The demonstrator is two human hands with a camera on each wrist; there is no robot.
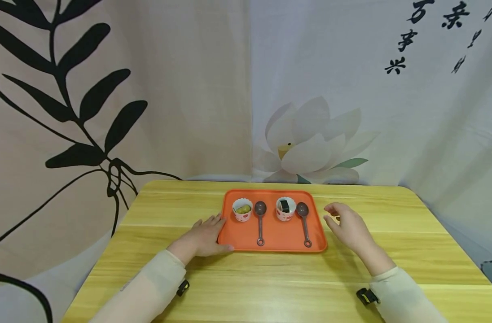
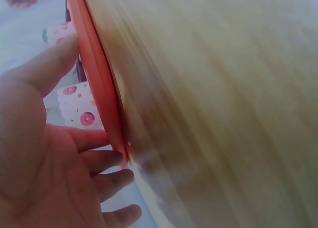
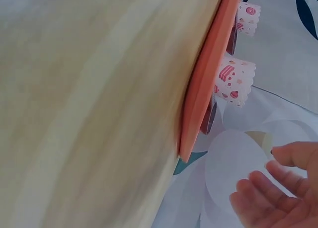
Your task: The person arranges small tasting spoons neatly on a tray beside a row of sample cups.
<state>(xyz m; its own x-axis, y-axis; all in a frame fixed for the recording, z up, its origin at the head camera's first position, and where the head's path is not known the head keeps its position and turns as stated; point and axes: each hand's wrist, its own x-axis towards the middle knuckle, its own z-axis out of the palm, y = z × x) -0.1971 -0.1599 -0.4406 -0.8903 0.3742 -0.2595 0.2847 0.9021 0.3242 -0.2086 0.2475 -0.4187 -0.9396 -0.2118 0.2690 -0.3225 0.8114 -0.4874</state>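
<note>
An orange tray [image 1: 282, 240] lies on the table in the head view. At its left edge is my left hand [image 1: 203, 237], thumb and fingers spread; in the left wrist view they meet the tray's rim [image 2: 99, 84]. Off the right side of the tray hovers my right hand [image 1: 349, 226], loosely bent and holding nothing. Two paper cups with red prints stand on the tray: the left cup [image 1: 243, 217] has yellow-green pieces in it, the right cup [image 1: 285, 217] a black-and-white piece. Right of each cup lies a grey spoon, the left spoon [image 1: 260, 226] and the right spoon [image 1: 305, 229].
The yellow wood-grain table [image 1: 254, 287] ends just behind the tray. A pale curtain [image 1: 197, 89] printed with dark leaves, a lotus and black characters hangs behind it. Dark wrist devices sit at both sleeves, among them the right wrist device [image 1: 367, 296].
</note>
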